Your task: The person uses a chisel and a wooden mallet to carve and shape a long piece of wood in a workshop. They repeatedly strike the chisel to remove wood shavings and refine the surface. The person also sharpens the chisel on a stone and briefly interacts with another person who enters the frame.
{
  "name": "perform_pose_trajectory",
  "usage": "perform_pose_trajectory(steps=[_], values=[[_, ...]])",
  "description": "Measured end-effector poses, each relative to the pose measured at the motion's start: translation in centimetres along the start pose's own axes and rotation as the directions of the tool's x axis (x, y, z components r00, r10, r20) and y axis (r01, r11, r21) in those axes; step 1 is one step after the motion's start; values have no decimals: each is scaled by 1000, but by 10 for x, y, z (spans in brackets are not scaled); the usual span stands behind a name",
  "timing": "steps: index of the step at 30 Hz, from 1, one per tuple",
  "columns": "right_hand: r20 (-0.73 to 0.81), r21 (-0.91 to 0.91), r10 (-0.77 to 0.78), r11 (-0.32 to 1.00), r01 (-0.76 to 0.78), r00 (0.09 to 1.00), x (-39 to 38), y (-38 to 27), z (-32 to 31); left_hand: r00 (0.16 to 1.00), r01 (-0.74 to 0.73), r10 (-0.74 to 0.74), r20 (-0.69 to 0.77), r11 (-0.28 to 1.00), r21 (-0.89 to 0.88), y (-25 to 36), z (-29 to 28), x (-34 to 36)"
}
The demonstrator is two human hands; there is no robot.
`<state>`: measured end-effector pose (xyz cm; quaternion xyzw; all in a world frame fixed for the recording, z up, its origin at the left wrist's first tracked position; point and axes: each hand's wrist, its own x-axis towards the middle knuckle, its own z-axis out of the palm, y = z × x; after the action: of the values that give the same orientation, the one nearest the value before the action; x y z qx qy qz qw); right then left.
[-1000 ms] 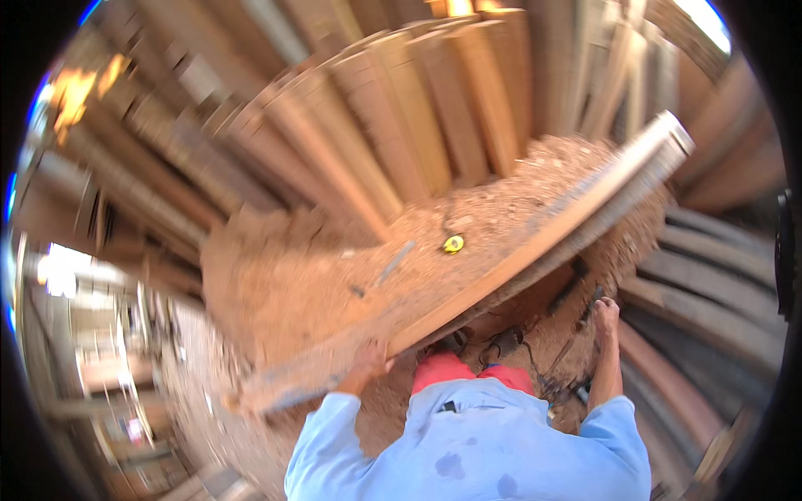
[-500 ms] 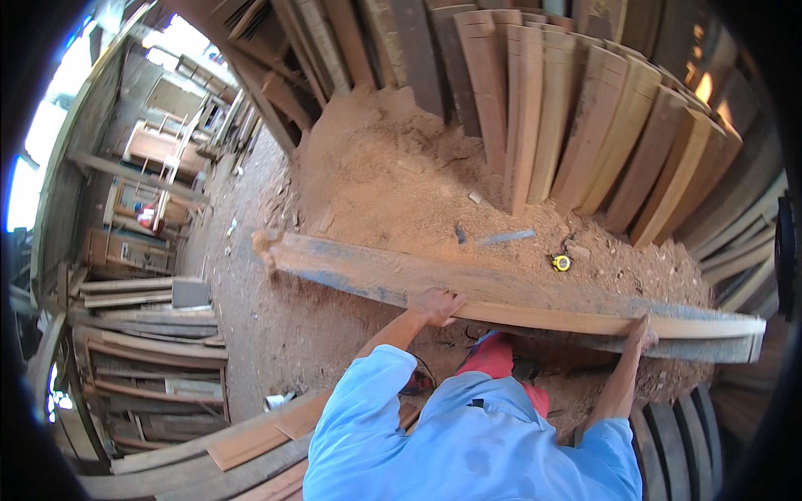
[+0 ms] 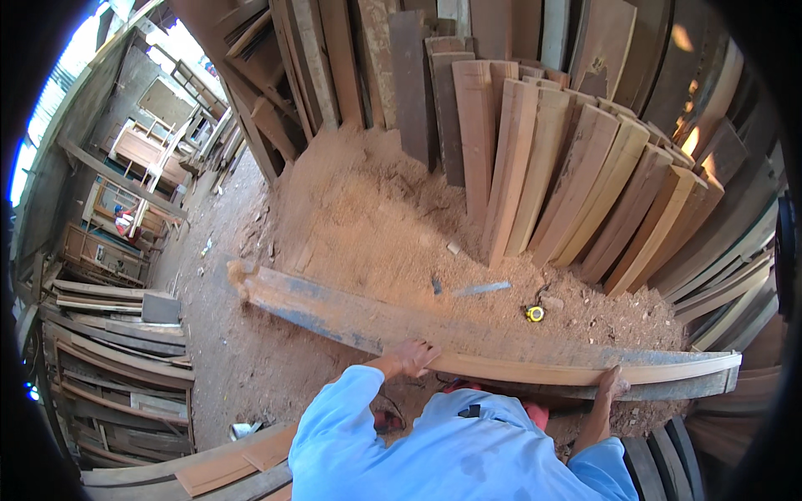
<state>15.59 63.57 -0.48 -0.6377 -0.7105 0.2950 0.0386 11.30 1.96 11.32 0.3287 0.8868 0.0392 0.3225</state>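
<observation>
A long, dusty plank (image 3: pixel 326 311), dark and bluish in places, lies crosswise in front of me. A paler, slightly curved wooden strip (image 3: pixel 526 367) runs along the near side of its right half. At the strip's left end my left hand (image 3: pixel 408 357) is closed over it, palm down, with the fingers pointing right. Farther right my right hand (image 3: pixel 614 384) grips the strip from the near side; its fingertips are partly hidden. Both arms are in light blue sleeves.
Sawdust (image 3: pixel 368 225) covers the floor beyond the plank, with a yellow tape measure (image 3: pixel 535 314) and a flat grey strip (image 3: pixel 482 289) on it. Upright boards (image 3: pixel 518 159) lean at the back right. Stacked boards (image 3: pixel 125 351) stand left, more planks (image 3: pixel 225 463) near left.
The view has shifted, so the plank, strip and both hands appear lower in the picture and a little farther left. Both hands stay at about the same places on the strip.
</observation>
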Motion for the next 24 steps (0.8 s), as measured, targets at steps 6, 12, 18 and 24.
perform_pose_trajectory(steps=[6, 12, 18, 24], values=[[557, -756, -283, 215, 618, 781, -7, -20, -13, 973, 107, -96, 211, 993, -39, 4, -12, 24], [-63, -4, -44, 999, 43, 997, 9, -2, 4, 968, 62, -28, 251, 989, -132, 81, -75, 88], [436, 521, -121, 842, -140, 892, -3, 20, -38, 987, -74, 123, 108, 923, -378, 183, -63, 165], [491, 521, 88, 768, -373, 867, 159, 74, -101, 995, 36, -9, 94, 958, -285, 209, -14, 193]])
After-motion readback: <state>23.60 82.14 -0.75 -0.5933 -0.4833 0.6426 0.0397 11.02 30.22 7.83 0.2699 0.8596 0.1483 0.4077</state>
